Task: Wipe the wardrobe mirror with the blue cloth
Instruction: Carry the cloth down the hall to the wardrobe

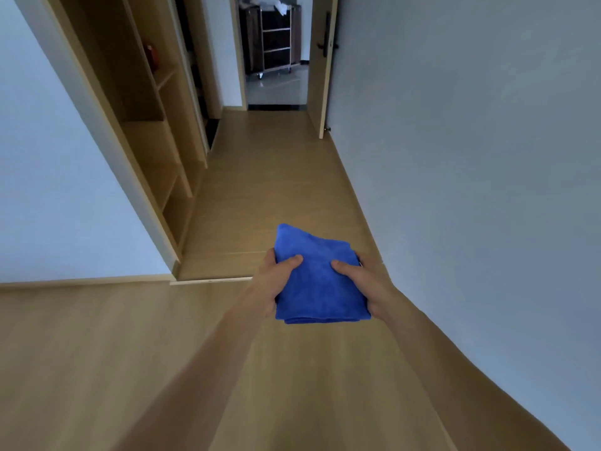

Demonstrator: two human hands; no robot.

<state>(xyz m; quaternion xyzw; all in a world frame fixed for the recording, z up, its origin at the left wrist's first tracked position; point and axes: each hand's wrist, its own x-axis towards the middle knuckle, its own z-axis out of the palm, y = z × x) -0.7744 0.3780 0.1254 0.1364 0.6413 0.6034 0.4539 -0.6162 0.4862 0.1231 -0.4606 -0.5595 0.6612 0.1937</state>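
Observation:
A folded blue cloth is held out in front of me above the wooden floor. My left hand grips its left edge, thumb lying on top. My right hand grips the right edge the same way, with the fingers hidden beneath the cloth. An open wooden wardrobe with shelves stands along the left side of the corridor. No mirror surface shows plainly from this angle.
A narrow corridor with wooden floor runs ahead between a white wall on the left and a grey wall on the right. At its end a door stands open, and a wheeled cart sits beyond.

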